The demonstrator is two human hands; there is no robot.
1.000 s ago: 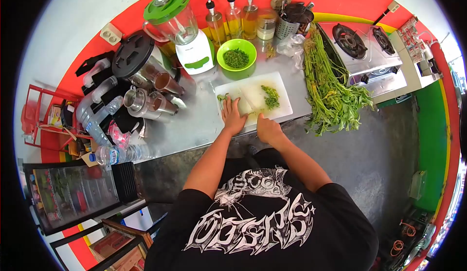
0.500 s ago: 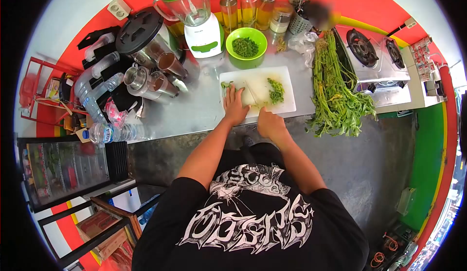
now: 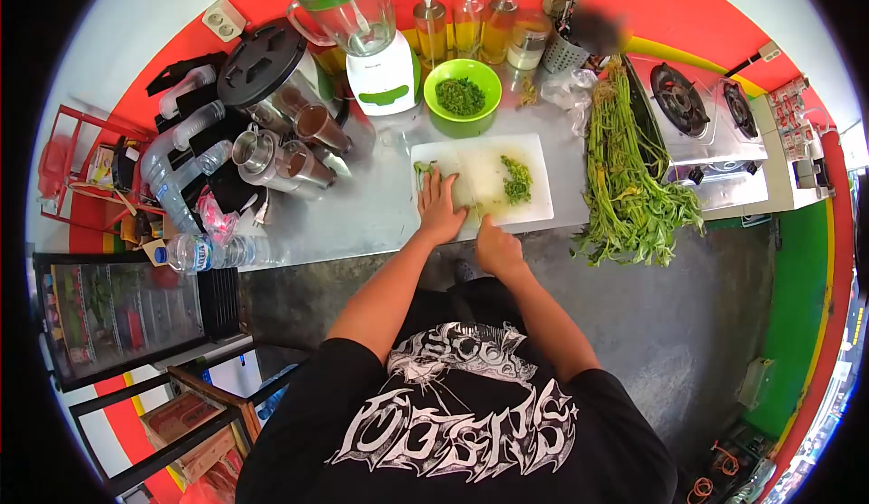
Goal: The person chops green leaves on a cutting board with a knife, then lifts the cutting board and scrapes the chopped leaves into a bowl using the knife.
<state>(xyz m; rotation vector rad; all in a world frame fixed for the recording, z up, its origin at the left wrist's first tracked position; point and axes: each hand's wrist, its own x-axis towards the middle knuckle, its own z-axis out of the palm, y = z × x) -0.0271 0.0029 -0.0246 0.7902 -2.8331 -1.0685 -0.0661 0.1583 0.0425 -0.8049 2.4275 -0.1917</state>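
Note:
My left hand (image 3: pixel 440 209) presses down on the left part of the white cutting board (image 3: pixel 534 148), holding leafy greens (image 3: pixel 423 168) that stick out past its fingertips; most of them are hidden under the hand. At the board's near edge, my right hand (image 3: pixel 498 247) is closed around a knife, whose handle is covered by the fingers. The thin knife blade (image 3: pixel 472 180) points away from me across the board and is hard to make out. A small pile of chopped greens (image 3: pixel 516 181) lies on the board's right side. Behind the board stands a green bowl (image 3: pixel 490 106) with finely chopped greens inside.
To the right, a large bunch of leafy stalks (image 3: pixel 625 178) hangs over the counter edge beside a gas stove (image 3: pixel 701 124). A blender (image 3: pixel 380 74), pump bottles (image 3: pixel 468 24) and a jar (image 3: pixel 525 42) line the back. Metal cups (image 3: pixel 262 156) and water bottles (image 3: pixel 195 252) stand left.
The view has shifted slightly. The knife blade lies at a slightly different angle, and my right hand is a little nearer to me. My left hand stays on the greens.

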